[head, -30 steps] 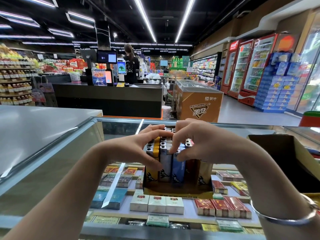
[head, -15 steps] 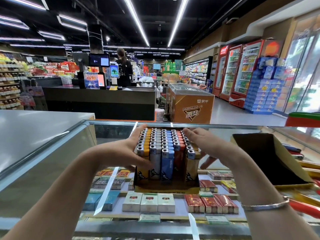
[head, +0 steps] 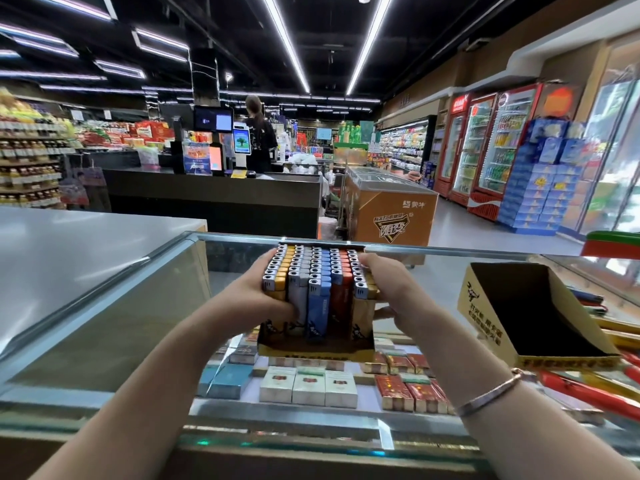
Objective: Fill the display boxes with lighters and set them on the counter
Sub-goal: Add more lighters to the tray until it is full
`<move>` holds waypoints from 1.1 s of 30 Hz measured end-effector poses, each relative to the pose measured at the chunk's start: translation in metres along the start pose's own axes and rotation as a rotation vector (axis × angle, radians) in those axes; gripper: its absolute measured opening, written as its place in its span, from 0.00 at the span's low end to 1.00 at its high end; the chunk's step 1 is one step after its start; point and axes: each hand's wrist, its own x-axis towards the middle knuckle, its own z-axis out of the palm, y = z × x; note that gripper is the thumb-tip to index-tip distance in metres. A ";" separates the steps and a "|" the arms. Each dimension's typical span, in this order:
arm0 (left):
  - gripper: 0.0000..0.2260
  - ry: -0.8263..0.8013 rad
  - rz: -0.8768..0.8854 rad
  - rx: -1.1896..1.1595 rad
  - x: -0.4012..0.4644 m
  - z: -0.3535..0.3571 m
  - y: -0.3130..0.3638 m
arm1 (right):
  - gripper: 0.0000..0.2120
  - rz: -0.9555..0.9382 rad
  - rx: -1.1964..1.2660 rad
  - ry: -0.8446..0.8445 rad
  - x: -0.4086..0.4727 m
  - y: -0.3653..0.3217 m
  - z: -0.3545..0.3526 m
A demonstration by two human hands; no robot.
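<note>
A yellow display box (head: 315, 350) stands on the glass counter (head: 138, 306), packed with rows of lighters (head: 315, 278) in yellow, white, blue and red. My left hand (head: 256, 299) grips the left side of the box and the lighters there. My right hand (head: 391, 289) holds the right side, its thumb curled behind the box. A second yellow display box (head: 491, 306) stands empty to the right, with its dark inside showing.
Cigarette packs (head: 308, 386) lie under the glass. Loose lighters (head: 588, 301) lie at the far right behind the empty box. A grey counter top (head: 69, 244) lies to the left. Beyond are a black checkout desk (head: 214, 199), a person (head: 258, 133) and an orange freezer (head: 391, 213).
My hands have come off the lighter tops and taken the box by its two sides. The box now sits a little farther from me on the glass.
</note>
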 end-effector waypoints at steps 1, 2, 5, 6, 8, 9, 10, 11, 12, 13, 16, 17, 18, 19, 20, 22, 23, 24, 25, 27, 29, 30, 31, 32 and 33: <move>0.35 0.014 -0.006 -0.001 -0.003 -0.007 -0.001 | 0.14 -0.007 -0.006 -0.010 0.002 0.000 0.007; 0.37 0.030 -0.018 0.002 -0.006 -0.014 -0.003 | 0.14 -0.015 -0.012 -0.023 0.003 -0.001 0.015; 0.42 0.091 -0.070 0.015 -0.015 -0.033 -0.007 | 0.14 -0.035 -0.019 -0.053 0.009 -0.005 0.039; 0.40 0.121 -0.084 0.020 -0.018 -0.038 -0.009 | 0.14 -0.037 -0.027 -0.058 0.011 -0.007 0.047; 0.35 0.204 -0.111 0.027 -0.022 -0.046 -0.010 | 0.14 -0.030 -0.025 -0.073 0.013 -0.012 0.062; 0.33 0.250 -0.123 0.023 -0.024 -0.048 -0.011 | 0.14 -0.023 -0.018 -0.085 0.015 -0.014 0.070; 0.32 0.294 -0.136 0.010 -0.024 -0.050 -0.012 | 0.15 -0.015 -0.014 -0.095 0.016 -0.016 0.077; 0.31 0.331 -0.146 -0.007 -0.025 -0.052 -0.012 | 0.15 -0.008 -0.014 -0.098 0.018 -0.018 0.083; 0.30 0.365 -0.158 -0.029 -0.025 -0.053 -0.012 | 0.15 -0.003 -0.017 -0.099 0.020 -0.019 0.089; 0.29 0.397 -0.171 -0.054 -0.026 -0.056 -0.012 | 0.15 0.003 -0.015 -0.100 0.021 -0.021 0.094; 0.29 0.489 -0.207 -0.124 -0.027 -0.062 -0.012 | 0.17 0.018 -0.008 -0.111 0.024 -0.022 0.106; 0.29 0.503 -0.212 -0.144 -0.028 -0.063 -0.013 | 0.17 0.013 -0.010 -0.116 0.024 -0.021 0.108; 0.29 0.505 -0.217 -0.167 -0.029 -0.064 -0.013 | 0.17 0.007 -0.005 -0.119 0.024 -0.021 0.109; 0.29 0.500 -0.218 -0.187 -0.029 -0.064 -0.012 | 0.17 0.001 0.006 -0.122 0.024 -0.019 0.109; 0.29 0.493 -0.218 -0.200 -0.029 -0.064 -0.012 | 0.18 -0.002 0.021 -0.126 0.024 -0.018 0.108; 0.27 0.485 -0.220 -0.227 -0.030 -0.064 -0.012 | 0.18 0.004 0.056 -0.139 0.023 -0.014 0.105; 0.25 0.482 -0.218 -0.254 -0.030 -0.064 -0.012 | 0.18 0.013 0.073 -0.149 0.022 -0.013 0.103; 0.21 0.482 -0.211 -0.282 -0.029 -0.064 -0.012 | 0.18 0.017 0.091 -0.159 0.021 -0.011 0.101; 0.17 0.487 -0.205 -0.301 -0.030 -0.063 -0.012 | 0.18 0.009 0.104 -0.159 0.021 -0.011 0.099; 0.14 0.491 -0.197 -0.311 -0.029 -0.062 -0.014 | 0.15 -0.059 0.092 -0.096 0.024 -0.011 0.092; 0.14 0.516 -0.183 -0.299 -0.027 -0.061 -0.016 | 0.10 -0.199 -0.127 0.061 0.036 -0.010 0.078; 0.14 0.533 -0.176 -0.298 -0.027 -0.061 -0.016 | 0.08 -0.241 -0.307 0.128 0.044 -0.008 0.068; 0.15 0.545 -0.174 -0.300 -0.026 -0.061 -0.017 | 0.07 -0.239 -0.480 0.167 0.052 -0.003 0.058; 0.18 0.552 -0.178 -0.301 -0.026 -0.061 -0.017 | 0.07 -0.207 -0.617 0.173 0.059 0.002 0.049; 0.20 0.559 -0.181 -0.295 -0.026 -0.061 -0.018 | 0.07 -0.169 -0.711 0.161 0.064 0.010 0.042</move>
